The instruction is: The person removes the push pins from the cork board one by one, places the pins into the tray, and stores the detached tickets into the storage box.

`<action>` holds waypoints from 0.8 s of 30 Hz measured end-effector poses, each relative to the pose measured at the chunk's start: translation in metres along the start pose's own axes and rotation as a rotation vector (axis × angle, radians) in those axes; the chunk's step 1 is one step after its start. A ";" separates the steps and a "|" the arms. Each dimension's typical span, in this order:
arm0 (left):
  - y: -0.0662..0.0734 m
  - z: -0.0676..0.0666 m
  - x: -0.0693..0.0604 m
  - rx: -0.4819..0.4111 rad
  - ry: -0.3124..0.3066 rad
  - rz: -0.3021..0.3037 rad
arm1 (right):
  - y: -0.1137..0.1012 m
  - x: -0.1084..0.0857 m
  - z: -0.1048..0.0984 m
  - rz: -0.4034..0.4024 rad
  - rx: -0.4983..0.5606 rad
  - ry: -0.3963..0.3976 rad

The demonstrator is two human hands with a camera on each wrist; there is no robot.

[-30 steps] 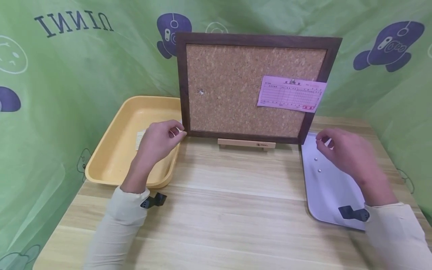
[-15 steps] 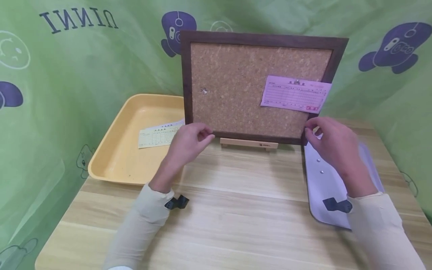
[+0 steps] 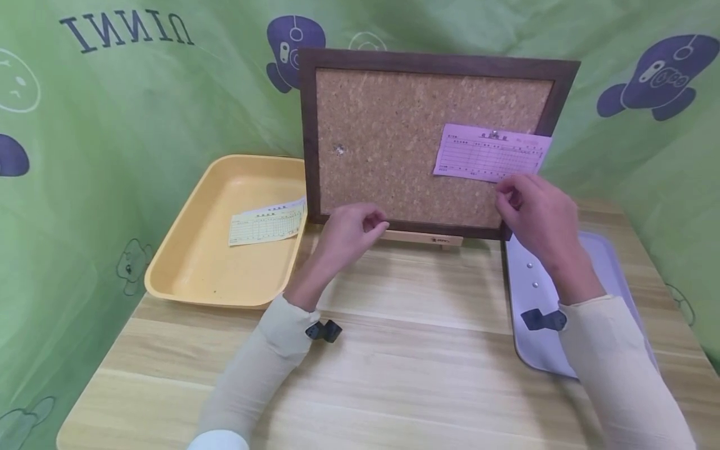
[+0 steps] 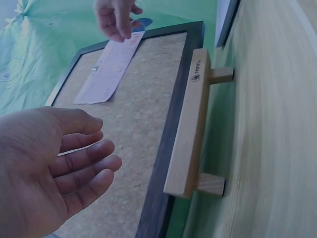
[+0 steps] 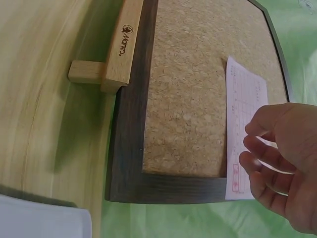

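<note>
A framed cork board [image 3: 405, 150] leans upright on a small wooden stand [image 4: 188, 129]. A pink printed slip [image 3: 478, 153] is pinned near its right side by a tack at the slip's top, and the slip overlaps the frame. My right hand [image 3: 540, 219] is at the slip's lower edge, fingers loosely bent; whether it touches the paper I cannot tell. In front of the board's lower left edge is my left hand [image 3: 343, 244], its fingers relaxed and holding nothing, as the left wrist view also shows [image 4: 59, 163].
A yellow tray [image 3: 191, 250] on the left holds a pale yellow slip [image 3: 261, 226] and another partly under it. On the right lies a grey-purple tray [image 3: 540, 344] with small tacks [image 3: 529, 266]. Another tack [image 3: 339, 149] is on the board's left side. Green patterned cloth hangs behind.
My left hand has moved right from the yellow tray's edge to the board's lower edge, uncovering the slips. My right hand has moved up and left from the tray to the pink slip.
</note>
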State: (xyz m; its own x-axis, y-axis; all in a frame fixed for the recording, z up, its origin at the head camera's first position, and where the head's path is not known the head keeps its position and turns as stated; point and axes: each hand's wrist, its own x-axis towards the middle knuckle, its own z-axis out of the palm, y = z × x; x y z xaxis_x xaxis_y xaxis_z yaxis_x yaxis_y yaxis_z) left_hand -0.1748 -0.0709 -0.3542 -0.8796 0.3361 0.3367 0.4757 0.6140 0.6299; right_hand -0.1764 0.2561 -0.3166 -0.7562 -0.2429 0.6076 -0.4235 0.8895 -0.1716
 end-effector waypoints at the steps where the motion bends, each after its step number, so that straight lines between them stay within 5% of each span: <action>1: 0.000 0.002 0.002 0.002 0.002 0.008 | 0.000 0.001 0.001 -0.003 0.002 0.011; 13: 0.010 0.024 0.032 -0.064 0.080 0.029 | -0.008 0.026 -0.001 0.129 -0.008 -0.062; 24: 0.017 0.043 0.050 -0.155 0.138 -0.005 | -0.012 0.042 0.003 0.162 -0.006 -0.019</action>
State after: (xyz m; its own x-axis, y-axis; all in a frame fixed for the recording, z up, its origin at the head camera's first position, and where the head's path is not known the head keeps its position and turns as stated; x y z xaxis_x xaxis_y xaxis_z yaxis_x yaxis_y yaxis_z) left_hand -0.2107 -0.0123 -0.3566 -0.8795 0.2252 0.4191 0.4739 0.4946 0.7286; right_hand -0.2047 0.2339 -0.2911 -0.8239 -0.1033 0.5573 -0.2922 0.9199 -0.2614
